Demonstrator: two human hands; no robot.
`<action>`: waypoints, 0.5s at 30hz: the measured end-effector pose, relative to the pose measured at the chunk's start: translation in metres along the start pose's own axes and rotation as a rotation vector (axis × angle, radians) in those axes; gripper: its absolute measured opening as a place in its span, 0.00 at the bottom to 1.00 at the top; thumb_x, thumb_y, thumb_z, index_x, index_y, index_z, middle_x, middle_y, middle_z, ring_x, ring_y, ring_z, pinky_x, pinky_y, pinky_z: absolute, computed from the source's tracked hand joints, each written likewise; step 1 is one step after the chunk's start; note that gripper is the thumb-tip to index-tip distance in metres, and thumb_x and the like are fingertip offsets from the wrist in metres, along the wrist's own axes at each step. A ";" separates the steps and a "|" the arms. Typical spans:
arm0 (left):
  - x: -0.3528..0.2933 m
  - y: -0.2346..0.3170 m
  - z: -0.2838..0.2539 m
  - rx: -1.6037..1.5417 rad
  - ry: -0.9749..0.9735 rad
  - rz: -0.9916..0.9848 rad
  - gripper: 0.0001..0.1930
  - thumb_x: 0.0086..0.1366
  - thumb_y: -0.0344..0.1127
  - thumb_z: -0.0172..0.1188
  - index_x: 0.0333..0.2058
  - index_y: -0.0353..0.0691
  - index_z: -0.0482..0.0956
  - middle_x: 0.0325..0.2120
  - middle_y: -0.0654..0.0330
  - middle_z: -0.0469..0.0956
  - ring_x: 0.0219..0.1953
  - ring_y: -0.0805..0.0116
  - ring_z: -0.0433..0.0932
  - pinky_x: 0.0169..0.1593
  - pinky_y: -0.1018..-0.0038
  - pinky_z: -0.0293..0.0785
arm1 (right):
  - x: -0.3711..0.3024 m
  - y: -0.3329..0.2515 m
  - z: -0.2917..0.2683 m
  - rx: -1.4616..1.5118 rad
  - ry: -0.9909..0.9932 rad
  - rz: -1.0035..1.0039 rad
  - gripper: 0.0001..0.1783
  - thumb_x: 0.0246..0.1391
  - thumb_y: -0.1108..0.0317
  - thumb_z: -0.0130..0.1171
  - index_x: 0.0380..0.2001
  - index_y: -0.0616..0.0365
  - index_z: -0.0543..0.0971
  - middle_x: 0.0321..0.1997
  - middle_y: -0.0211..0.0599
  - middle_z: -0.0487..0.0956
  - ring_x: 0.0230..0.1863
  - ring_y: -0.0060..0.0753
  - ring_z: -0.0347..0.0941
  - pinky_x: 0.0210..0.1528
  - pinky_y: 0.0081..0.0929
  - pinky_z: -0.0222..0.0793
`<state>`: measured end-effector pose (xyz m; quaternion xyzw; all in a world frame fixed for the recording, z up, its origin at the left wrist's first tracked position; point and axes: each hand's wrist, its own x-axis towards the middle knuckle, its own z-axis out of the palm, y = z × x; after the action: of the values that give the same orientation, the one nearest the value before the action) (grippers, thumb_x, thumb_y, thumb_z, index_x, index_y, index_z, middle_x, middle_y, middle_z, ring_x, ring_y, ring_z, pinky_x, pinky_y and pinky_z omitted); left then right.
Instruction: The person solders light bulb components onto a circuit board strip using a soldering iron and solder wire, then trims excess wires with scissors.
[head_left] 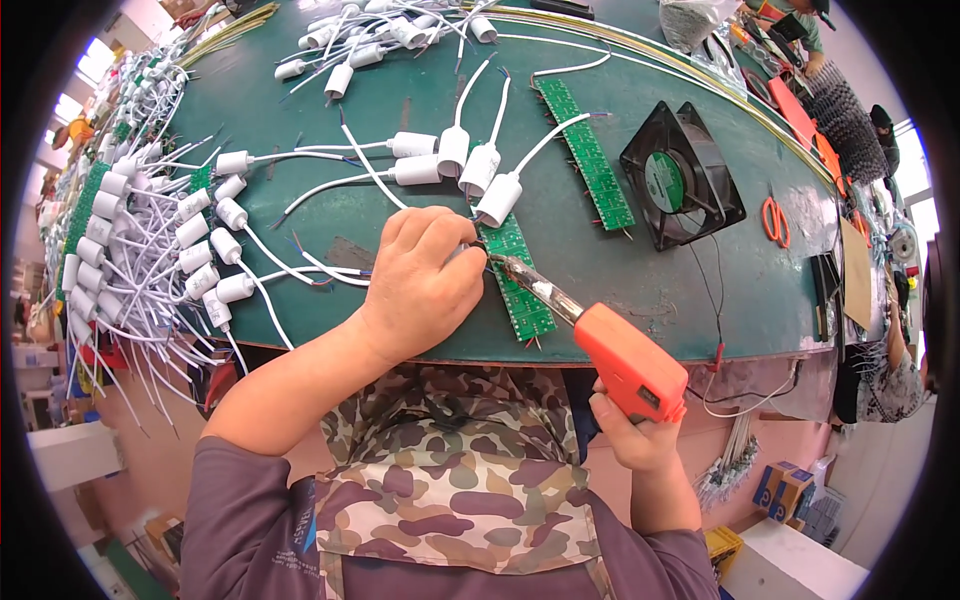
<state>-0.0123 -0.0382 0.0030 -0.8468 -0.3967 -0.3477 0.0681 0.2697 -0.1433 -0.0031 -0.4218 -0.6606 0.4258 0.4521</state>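
Note:
My right hand (pixel 640 430) grips an orange soldering gun (pixel 632 362) by its handle. The gun's metal tip points left and reaches my left fingertips. My left hand (pixel 425 280) is closed in a pinch above a narrow green circuit board (pixel 523 300). A white wire (pixel 372 165) runs from above into that hand; the part it belongs to is mostly hidden by my fingers. Just beyond my fingers, white cylindrical capacitors with wires, such as this capacitor (pixel 499 200), lie in a row at the board's far end.
Beyond lies a second green board (pixel 585 155), with a black fan (pixel 682 178) to its right. Orange-handled scissors (pixel 775 222) lie farther right. Many capacitors crowd the left (pixel 95 250), others the back (pixel 405 32). A cable hangs over the green table's (pixel 640 320) front edge.

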 end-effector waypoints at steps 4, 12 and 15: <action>0.000 0.000 0.000 -0.003 -0.003 -0.002 0.10 0.44 0.26 0.65 0.27 0.38 0.75 0.37 0.58 0.73 0.43 0.55 0.74 0.47 0.60 0.68 | 0.003 -0.001 -0.001 -0.042 -0.006 -0.043 0.21 0.51 0.83 0.61 0.50 0.65 0.74 0.42 0.37 0.80 0.41 0.25 0.77 0.45 0.24 0.73; -0.001 0.000 0.000 0.002 0.008 -0.008 0.10 0.43 0.26 0.64 0.27 0.39 0.75 0.37 0.59 0.73 0.44 0.57 0.73 0.47 0.61 0.67 | -0.005 0.003 -0.012 0.032 0.000 -0.060 0.23 0.51 0.83 0.61 0.52 0.67 0.72 0.45 0.44 0.79 0.33 0.24 0.75 0.35 0.23 0.74; -0.001 0.000 0.001 0.007 0.021 -0.002 0.09 0.43 0.27 0.63 0.25 0.41 0.74 0.36 0.61 0.72 0.43 0.59 0.73 0.47 0.62 0.67 | -0.004 -0.003 -0.014 0.060 0.008 -0.039 0.24 0.52 0.82 0.59 0.54 0.68 0.71 0.49 0.48 0.79 0.32 0.24 0.75 0.34 0.22 0.73</action>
<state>-0.0124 -0.0381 0.0011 -0.8425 -0.3980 -0.3552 0.0746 0.2832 -0.1453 0.0016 -0.3967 -0.6537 0.4347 0.4757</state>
